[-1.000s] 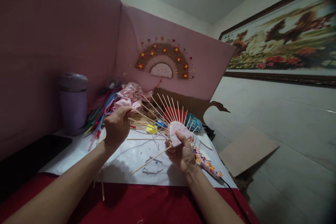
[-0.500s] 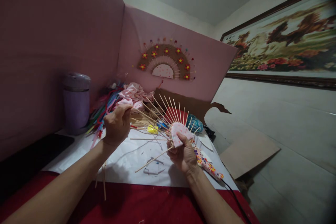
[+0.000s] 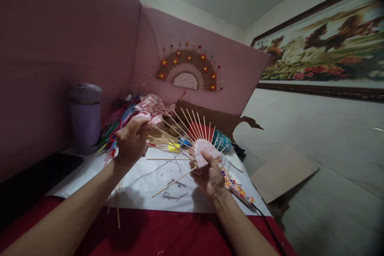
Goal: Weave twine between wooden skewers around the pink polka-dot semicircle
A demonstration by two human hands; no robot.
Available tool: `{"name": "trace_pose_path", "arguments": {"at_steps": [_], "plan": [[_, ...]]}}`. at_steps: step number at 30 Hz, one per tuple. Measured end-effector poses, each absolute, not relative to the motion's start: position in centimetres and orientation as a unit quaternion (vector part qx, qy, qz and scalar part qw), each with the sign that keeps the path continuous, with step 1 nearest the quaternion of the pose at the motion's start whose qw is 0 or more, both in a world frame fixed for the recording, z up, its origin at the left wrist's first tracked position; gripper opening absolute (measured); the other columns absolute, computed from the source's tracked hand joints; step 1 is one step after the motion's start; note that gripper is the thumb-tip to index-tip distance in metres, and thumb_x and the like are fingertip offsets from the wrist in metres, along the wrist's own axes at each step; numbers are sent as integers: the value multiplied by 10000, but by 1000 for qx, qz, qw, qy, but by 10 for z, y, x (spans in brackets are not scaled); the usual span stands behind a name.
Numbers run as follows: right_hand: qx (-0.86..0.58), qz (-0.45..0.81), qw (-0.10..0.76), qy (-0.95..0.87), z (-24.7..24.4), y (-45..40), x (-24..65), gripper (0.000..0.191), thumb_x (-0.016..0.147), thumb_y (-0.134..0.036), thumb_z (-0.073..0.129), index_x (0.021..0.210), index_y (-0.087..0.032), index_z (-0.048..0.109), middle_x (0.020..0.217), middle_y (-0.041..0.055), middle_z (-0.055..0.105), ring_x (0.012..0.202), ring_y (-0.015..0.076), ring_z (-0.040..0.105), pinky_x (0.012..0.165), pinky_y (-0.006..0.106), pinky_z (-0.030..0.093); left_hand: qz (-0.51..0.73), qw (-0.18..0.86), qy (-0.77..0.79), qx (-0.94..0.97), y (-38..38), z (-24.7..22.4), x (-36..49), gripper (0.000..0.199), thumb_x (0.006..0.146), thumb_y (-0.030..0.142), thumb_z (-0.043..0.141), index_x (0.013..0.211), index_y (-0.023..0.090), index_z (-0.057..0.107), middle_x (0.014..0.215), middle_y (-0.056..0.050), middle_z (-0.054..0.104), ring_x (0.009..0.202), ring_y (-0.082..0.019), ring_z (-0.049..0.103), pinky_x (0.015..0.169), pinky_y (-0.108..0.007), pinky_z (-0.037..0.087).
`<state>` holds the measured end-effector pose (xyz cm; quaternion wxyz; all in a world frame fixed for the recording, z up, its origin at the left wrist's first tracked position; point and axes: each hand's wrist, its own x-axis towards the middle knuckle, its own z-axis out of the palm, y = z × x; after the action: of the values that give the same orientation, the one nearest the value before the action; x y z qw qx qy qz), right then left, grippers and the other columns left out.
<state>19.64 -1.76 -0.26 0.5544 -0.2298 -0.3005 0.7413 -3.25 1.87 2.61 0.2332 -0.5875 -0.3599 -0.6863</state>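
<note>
My right hand (image 3: pixel 210 178) is closed on a fan frame, its thumb pressed over the pink dotted half-round base (image 3: pixel 205 153). Thin wooden sticks (image 3: pixel 192 125) spread from that base to the left, up and right. At the left, my left hand (image 3: pixel 131 139) is closed in a pinch by the outer ends of the left-hand sticks. Pink cloth (image 3: pixel 142 115) shows right behind its fingertips. What those fingers hold, if anything, is hidden. Beyond the hands, a finished-looking brown half-ring fan with flowers (image 3: pixel 189 57) is pinned to the pink board (image 3: pixel 234 68).
A purple cup (image 3: pixel 86 122) stands at the left beside colourful pipe cleaners (image 3: pixel 120 124). Blue yarn (image 3: pixel 223 141), a yellow packet (image 3: pixel 173 147) and brown cardboard (image 3: pixel 207 114) lie behind the frame. A flower-patterned glue gun (image 3: pixel 237 188) with a black cord lies to the right on white paper (image 3: pixel 144 196).
My left hand has shifted slightly left and down, away from the stick ends. My right hand and the fan frame stay nearly still. The whole view has drifted a little.
</note>
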Motion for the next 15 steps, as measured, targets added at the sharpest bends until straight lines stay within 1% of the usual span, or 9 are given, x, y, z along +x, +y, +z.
{"name": "trace_pose_path", "arguments": {"at_steps": [2, 5, 7, 9, 12, 13, 15], "plan": [[-238, 740, 555, -296, -3, -18, 196, 165, 709, -289, 575, 653, -137, 543, 516, 42, 622, 336, 69, 451, 333, 164, 319, -690, 208, -357, -594, 17, 28, -33, 110, 780, 178, 517, 832, 175, 614, 814, -36, 666, 747, -144, 603, 689, -242, 429], [-235, 744, 553, -291, -3, -19, 195, 152, 719, -282, 567, 661, -143, 547, 461, 9, 582, 359, 83, 476, 330, 160, 317, -695, 141, -369, -601, 17, 29, -32, 122, 772, 191, 519, 823, 165, 627, 797, -37, 651, 750, -149, 585, 709, -259, 424], [-216, 753, 545, -299, -3, -20, 195, 142, 720, -279, 567, 680, -144, 557, 470, -3, 574, 380, 88, 492, 326, 158, 314, -695, 98, -374, -606, 18, 28, -30, 121, 762, 210, 525, 794, 161, 631, 750, -26, 636, 705, -141, 571, 670, -250, 425], [-197, 763, 532, -309, -4, -20, 195, 144, 722, -282, 566, 727, -139, 576, 507, -6, 585, 398, 89, 506, 333, 161, 326, -689, 57, -381, -614, 20, 25, -26, 120, 752, 230, 529, 749, 161, 626, 666, -2, 608, 619, -121, 542, 595, -231, 416], [-197, 777, 508, -316, -5, -21, 196, 227, 736, -305, 552, 827, -102, 598, 526, 2, 592, 430, 97, 536, 363, 170, 361, -662, -30, -413, -625, 24, 15, -17, 146, 741, 257, 522, 676, 159, 609, 550, 28, 533, 516, -97, 468, 497, -210, 366], [-201, 781, 499, -317, -5, -22, 196, 263, 741, -316, 546, 851, -83, 600, 527, 6, 594, 437, 100, 543, 378, 175, 376, -651, -54, -423, -628, 25, 12, -14, 158, 737, 265, 520, 661, 159, 607, 530, 31, 520, 503, -96, 455, 483, -209, 353], [-201, 787, 489, -319, -5, -25, 196, 295, 744, -320, 540, 888, -69, 598, 570, 15, 615, 453, 100, 554, 417, 190, 408, -624, -108, -439, -638, 26, 4, -6, 165, 725, 288, 527, 670, 163, 619, 538, 25, 542, 513, -104, 467, 491, -214, 353]]}}
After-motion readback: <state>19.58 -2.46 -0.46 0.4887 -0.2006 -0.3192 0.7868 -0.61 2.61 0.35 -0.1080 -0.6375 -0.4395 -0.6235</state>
